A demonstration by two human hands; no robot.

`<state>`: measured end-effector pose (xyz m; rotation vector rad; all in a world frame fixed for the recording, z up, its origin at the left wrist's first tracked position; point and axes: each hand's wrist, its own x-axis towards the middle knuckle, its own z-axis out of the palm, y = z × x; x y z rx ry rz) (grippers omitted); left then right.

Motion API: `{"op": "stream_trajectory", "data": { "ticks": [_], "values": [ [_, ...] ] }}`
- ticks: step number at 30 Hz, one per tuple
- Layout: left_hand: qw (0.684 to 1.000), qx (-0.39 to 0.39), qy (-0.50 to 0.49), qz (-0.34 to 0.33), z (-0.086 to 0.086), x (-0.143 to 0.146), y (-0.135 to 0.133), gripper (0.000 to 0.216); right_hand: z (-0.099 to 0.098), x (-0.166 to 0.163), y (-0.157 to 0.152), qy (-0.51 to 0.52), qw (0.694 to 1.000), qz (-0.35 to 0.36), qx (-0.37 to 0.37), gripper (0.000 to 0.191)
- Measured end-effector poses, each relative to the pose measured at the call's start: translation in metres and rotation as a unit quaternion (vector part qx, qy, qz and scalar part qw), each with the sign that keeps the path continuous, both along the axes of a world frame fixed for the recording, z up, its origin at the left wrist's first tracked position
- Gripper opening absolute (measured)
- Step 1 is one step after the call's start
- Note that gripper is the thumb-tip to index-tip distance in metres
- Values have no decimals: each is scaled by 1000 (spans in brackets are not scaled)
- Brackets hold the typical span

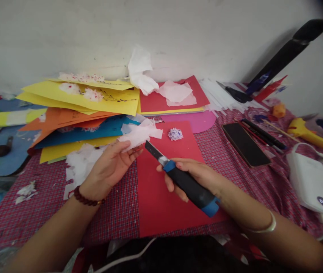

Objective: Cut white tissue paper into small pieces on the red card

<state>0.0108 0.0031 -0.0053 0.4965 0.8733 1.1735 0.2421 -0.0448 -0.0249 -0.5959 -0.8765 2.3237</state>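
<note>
My left hand (108,163) pinches a piece of thin white tissue paper (141,133) by its near edge, thumb on top. In my right hand (190,174) is a cutter (188,184) with a thick black-and-blue handle. Its dark flat blade points up and left, close to the tissue; whether they touch I cannot tell. Beneath both hands lies a red paper sheet (164,197). On the sheet's far part rests a small round white tuft (175,134) speckled with blue. More torn white tissue (83,163) lies beside my left wrist.
Yellow painted cards (116,89), orange and blue paper are stacked at the back left. Behind lie a red sheet (164,100) and white paper strips (215,93). At right are scissors (235,94), a phone (246,145), pens (264,134), a yellow glue gun (309,132) and a white power bank (315,182).
</note>
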Motion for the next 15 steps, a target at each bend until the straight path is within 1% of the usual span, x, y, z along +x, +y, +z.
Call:
{"op": "stream_trajectory", "data": {
  "ticks": [5,9,15],
  "values": [
    [1000,15,18,-19,2,0,-3,12,-2,0,1,3,1000,-3,2,42],
    [999,32,18,-32,4,1,-6,20,-2,0,2,11,1000,-9,14,40],
    [994,50,81,-59,1,1,-6,25,2,0,-1,2,1000,-23,21,40]
  ]
}}
